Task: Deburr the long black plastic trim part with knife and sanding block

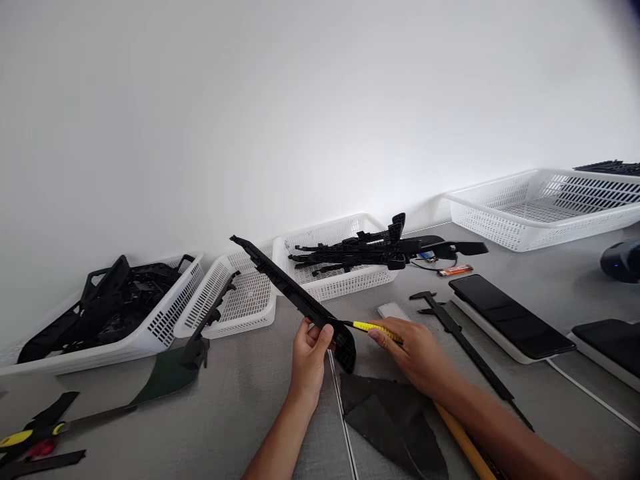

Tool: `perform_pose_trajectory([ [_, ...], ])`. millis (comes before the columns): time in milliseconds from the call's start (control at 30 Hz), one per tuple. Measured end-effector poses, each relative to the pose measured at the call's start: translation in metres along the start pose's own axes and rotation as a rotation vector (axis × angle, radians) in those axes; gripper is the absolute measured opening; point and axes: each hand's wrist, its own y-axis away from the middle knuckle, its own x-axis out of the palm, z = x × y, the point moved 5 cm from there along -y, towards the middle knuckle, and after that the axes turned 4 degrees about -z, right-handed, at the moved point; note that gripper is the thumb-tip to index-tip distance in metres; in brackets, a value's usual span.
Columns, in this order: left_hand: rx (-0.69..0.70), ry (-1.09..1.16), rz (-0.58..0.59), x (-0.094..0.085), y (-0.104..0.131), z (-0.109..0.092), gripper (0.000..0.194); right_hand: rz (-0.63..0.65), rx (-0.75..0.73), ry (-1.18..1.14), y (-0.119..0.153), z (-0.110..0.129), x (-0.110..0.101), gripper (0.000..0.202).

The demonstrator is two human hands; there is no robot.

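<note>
Grey tabletop (250,407) is bounded at the back by a white wall (300,120) and divided by a pale seam (345,427). Along the wall, the reach is edged by white baskets: the left basket (155,333), heaped with black parts (115,307); the small basket (245,323); the middle basket (345,288), its right rim overhung by long black pieces (360,250); and, well apart, the right basket (500,230). A broad stretch of tabletop is shown between the left hand (311,357) and a dark green piece (170,377), while room on the right is narrowed by a black caliper (460,333) and a phone (510,317). Just beside the seam, a dark sheet (395,427) is laid flat. Above the tabletop, a black plastic strip (290,287) is held aslant, its narrow end pointed up and left, its broad end hung to the right of the left hand. Near that broad end it is pinched between left thumb and fingers. By the right hand (415,350), a yellow-handled tool (370,327) is gripped between thumb and fingers, its thin dark end directed at the strip; whether contact is made cannot be told.
</note>
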Motion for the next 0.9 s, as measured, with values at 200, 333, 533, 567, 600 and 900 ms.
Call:
perform_pose_trajectory([
  [200, 0.018, -0.013, 0.002, 0.0001, -0.0006, 0.0005, 0.06, 0.013, 0.016, -0.013, 0.0002, 0.006, -0.0063, 0.053],
  [333, 0.026, -0.005, -0.004, -0.0004, -0.0012, 0.0013, 0.062, 0.024, 0.02, 0.002, 0.0018, 0.0087, -0.0078, 0.053],
  [533, 0.01, 0.008, 0.057, 0.0036, 0.0006, -0.001, 0.07, 0.018, 0.009, 0.028, 0.0009, 0.0049, -0.009, 0.053],
  [567, 0.003, 0.017, 0.067, 0.0042, 0.0009, -0.0014, 0.071, 0.024, 0.008, 0.038, 0.0006, 0.0041, -0.0089, 0.053],
  [600, -0.003, 0.026, 0.075, 0.0048, 0.001, -0.0017, 0.072, 0.03, 0.007, 0.048, 0.0003, 0.0036, -0.0088, 0.053],
  [900, 0.038, 0.023, -0.004, 0.0022, 0.0, -0.0004, 0.053, 0.038, -0.009, 0.017, 0.001, 0.0088, -0.0055, 0.053],
])
